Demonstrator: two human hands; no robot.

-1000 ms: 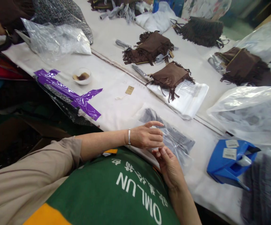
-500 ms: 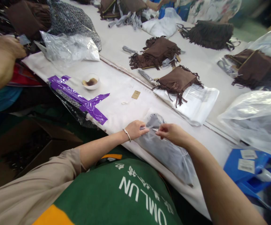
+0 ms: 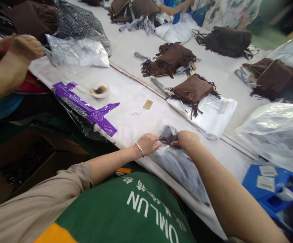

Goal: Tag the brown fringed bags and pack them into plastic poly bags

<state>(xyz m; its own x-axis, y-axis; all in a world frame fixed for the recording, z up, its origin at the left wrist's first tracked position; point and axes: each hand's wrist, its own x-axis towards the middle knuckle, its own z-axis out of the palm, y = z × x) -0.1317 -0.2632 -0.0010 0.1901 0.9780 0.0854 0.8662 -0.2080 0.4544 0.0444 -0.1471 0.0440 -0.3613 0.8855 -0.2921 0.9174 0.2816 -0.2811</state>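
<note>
A clear plastic bag (image 3: pixel 179 165) with a dark grey item inside lies on the white table (image 3: pixel 136 125), close to my body. My left hand (image 3: pixel 148 142) pinches the bag's top end from the left, fingers closed on the plastic. My right hand (image 3: pixel 187 139) grips the same end from the right, fingers curled over it. A silver bracelet sits on my left wrist.
Brown fringed bags (image 3: pixel 192 89) lie across the table, one on a white sheet. A small white bowl (image 3: pixel 99 89), a paper tag (image 3: pixel 148 104), purple tape (image 3: pixel 85 108), and a blue tape dispenser (image 3: pixel 273 185) are nearby. Another person's hand (image 3: pixel 22 47) works at the far left.
My right hand rose from near my body to the bag's top end. Both hands then came closer together and closed on the plastic there.
</note>
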